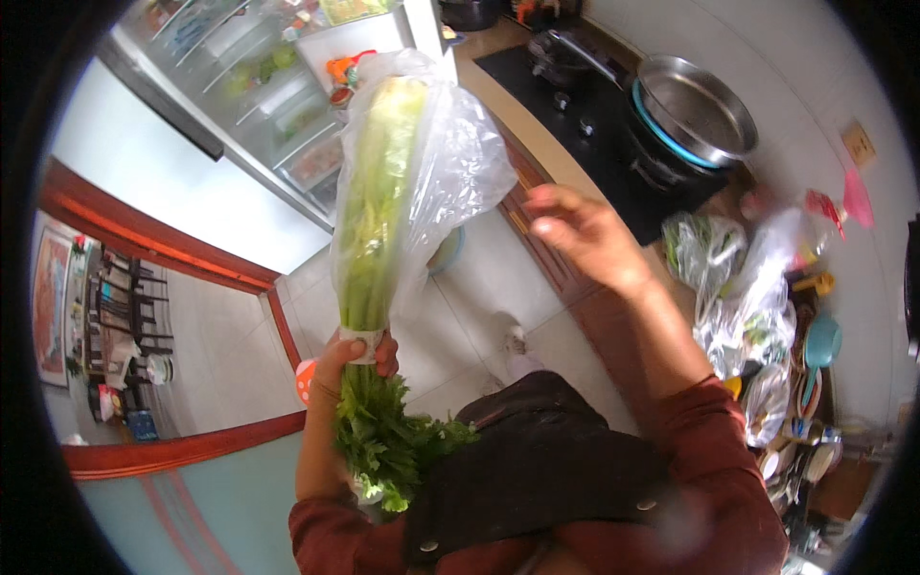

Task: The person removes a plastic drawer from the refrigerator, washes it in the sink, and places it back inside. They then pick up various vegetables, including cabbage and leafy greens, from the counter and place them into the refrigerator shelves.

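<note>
My left hand [358, 353] grips a bunch of celery [365, 287] at the pale band [361, 346] wrapped around its stalks. The root end points up and away from me. Over the stalks sits a clear plastic bag [460, 154], whose loose part hangs out to the right. The leafy tops [388, 431] spill out below my grip, beside my dark apron [546, 460]. Right of the bag, my right hand [586, 233] is in the air with fingers bent and nothing in it; it appears apart from the bag.
An open refrigerator [259, 93] with stocked shelves stands ahead to the left. The black cooktop [575, 136] carries a steel pan [697, 108] stacked on a pot. Several bagged vegetables [704, 248] crowd the right counter. A red-brown doorframe [158, 230] borders the left.
</note>
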The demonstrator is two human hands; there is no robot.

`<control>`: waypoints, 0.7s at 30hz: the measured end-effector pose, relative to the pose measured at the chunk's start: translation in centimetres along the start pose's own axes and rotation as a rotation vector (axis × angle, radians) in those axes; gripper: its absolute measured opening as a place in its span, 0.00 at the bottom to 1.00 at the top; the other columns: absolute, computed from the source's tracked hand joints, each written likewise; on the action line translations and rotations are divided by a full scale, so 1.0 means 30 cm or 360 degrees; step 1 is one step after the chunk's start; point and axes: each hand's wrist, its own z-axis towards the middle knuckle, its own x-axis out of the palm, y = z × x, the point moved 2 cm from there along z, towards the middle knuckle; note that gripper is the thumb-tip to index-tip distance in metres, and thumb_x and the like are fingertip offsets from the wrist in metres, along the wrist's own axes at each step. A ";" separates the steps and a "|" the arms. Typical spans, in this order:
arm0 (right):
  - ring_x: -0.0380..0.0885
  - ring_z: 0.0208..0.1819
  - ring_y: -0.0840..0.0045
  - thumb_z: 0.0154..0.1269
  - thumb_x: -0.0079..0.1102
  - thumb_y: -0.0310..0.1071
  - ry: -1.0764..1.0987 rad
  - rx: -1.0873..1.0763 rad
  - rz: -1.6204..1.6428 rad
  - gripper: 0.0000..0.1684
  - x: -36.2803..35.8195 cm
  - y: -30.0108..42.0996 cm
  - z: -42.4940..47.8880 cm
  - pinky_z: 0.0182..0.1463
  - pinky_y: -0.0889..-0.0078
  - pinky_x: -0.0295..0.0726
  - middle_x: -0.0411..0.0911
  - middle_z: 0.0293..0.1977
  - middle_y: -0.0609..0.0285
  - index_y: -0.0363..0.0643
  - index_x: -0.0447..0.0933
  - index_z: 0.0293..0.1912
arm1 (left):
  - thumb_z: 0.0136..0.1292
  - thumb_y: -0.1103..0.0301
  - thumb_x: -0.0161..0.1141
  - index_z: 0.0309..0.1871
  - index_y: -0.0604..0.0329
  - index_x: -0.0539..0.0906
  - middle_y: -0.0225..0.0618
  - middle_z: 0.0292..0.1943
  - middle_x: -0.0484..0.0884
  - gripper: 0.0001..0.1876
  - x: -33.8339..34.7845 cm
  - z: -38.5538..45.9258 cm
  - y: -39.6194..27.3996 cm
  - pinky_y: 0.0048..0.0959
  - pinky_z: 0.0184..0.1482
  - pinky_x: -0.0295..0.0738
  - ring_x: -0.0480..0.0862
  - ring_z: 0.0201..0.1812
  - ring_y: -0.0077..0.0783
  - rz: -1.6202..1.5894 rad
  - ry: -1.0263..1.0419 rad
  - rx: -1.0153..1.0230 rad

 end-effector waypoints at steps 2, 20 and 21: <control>0.71 0.51 0.71 0.57 0.61 0.41 0.0288 0.0125 0.0594 0.33 0.159 -0.022 0.087 0.52 0.72 0.71 0.71 0.50 0.54 0.43 0.61 0.59 | 0.47 0.66 0.62 0.45 0.63 0.69 0.34 0.26 0.74 0.22 0.031 0.049 -0.076 0.27 0.29 0.72 0.75 0.26 0.27 0.0391 -0.0283 0.0110; 0.74 0.29 0.66 0.46 0.52 0.32 0.0986 0.0786 0.1566 0.21 0.533 -0.156 0.572 0.37 0.62 0.74 0.75 0.32 0.51 0.31 0.71 0.42 | 0.47 0.69 0.67 0.59 0.62 0.63 0.43 0.59 0.64 0.35 -0.323 0.210 -0.395 0.33 0.53 0.64 0.67 0.56 0.39 0.1695 -0.2120 0.1430; 0.74 0.29 0.66 0.47 0.53 0.33 0.1049 0.0773 0.1633 0.21 0.552 -0.143 0.581 0.37 0.62 0.74 0.75 0.32 0.51 0.32 0.71 0.43 | 0.48 0.69 0.67 0.58 0.62 0.65 0.43 0.56 0.67 0.33 -0.359 0.242 -0.432 0.32 0.51 0.66 0.70 0.54 0.38 0.1636 -0.2163 0.1462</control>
